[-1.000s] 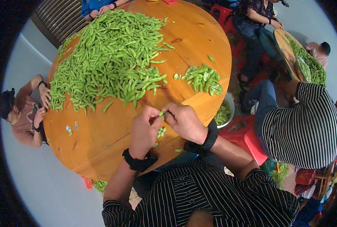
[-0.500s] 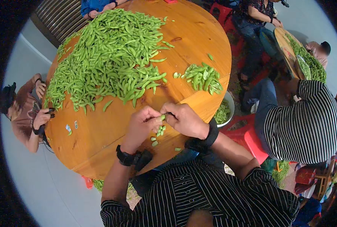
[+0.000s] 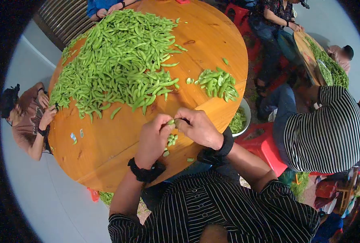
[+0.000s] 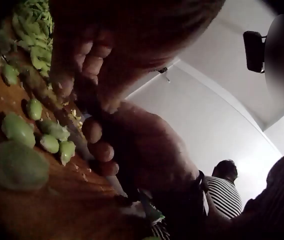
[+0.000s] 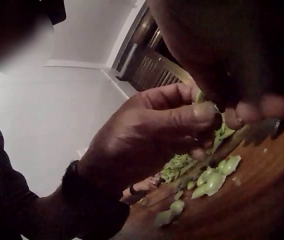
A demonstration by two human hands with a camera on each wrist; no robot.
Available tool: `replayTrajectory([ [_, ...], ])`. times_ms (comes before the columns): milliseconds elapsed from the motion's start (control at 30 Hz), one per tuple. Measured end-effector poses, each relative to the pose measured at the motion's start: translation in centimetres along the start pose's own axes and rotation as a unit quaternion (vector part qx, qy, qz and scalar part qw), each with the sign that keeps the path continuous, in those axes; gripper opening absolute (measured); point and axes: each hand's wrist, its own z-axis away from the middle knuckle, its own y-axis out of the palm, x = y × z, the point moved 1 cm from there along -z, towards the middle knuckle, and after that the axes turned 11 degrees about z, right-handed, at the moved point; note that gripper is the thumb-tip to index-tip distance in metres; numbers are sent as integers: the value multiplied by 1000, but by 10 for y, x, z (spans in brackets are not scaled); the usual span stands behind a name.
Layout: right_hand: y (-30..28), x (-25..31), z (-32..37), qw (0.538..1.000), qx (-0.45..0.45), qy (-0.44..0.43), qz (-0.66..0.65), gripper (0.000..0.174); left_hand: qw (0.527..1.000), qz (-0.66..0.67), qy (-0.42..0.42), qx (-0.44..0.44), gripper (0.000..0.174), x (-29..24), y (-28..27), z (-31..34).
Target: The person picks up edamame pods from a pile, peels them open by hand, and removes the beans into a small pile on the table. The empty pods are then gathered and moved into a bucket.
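Note:
A green soybean pod point(image 3: 171, 122) is pinched between the thumb and forefinger of my left hand point(image 3: 152, 137), low over the table's near side. My right hand point(image 3: 201, 128) meets it there, curled fingers and thumb gripping the pod's other end, which they largely hide. Below the hands lie several shelled beans point(image 3: 172, 139), seen close up as pale green beans point(image 4: 18, 129) in the left wrist view. In the right wrist view, the left thumb point(image 5: 202, 114) presses along the pod. A large pile of whole pods point(image 3: 119, 60) covers the far left of the table.
A smaller heap of split pods point(image 3: 217, 84) lies on the right of the round wooden table point(image 3: 107, 154). Beyond the edge stand a white basin point(image 3: 248, 115) of green pods and a red stool point(image 3: 265, 150). People sit around this table and another one.
Both hands stay together at the pod with small shifts of the fingers; the left wrist has tilted and come back. The person at the left has drawn their hands slightly off the pile.

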Motion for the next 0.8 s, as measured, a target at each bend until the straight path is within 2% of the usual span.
replayTrajectory([
  [33,-1,-1,0,1000,-1,-1,0,6,985,140,-99,0,14,7,0,-1],
  [67,-1,-3,1,1000,11,-4,20,6,941,276,-195,-1,13,11,1,-1],
  [167,1,-7,3,1000,0,-3,15,7,935,289,-206,2,11,6,-3,-2],
  [300,0,-7,1,996,-9,29,-83,9,937,287,-201,-6,10,5,-1,1],
  [333,-2,-6,0,996,-9,30,-83,9,946,274,-176,-6,9,7,0,2],
  [400,-3,-5,1,990,35,60,-120,10,953,261,-151,-5,8,7,2,2],
  [600,2,-12,0,985,53,89,-141,12,960,233,-152,-27,7,1,5,4],
  [667,0,-12,0,979,68,106,-161,12,973,197,-94,-76,7,0,7,4],
  [800,-1,-12,-1,964,99,137,-204,12,981,165,-61,-76,7,-2,5,5],
])
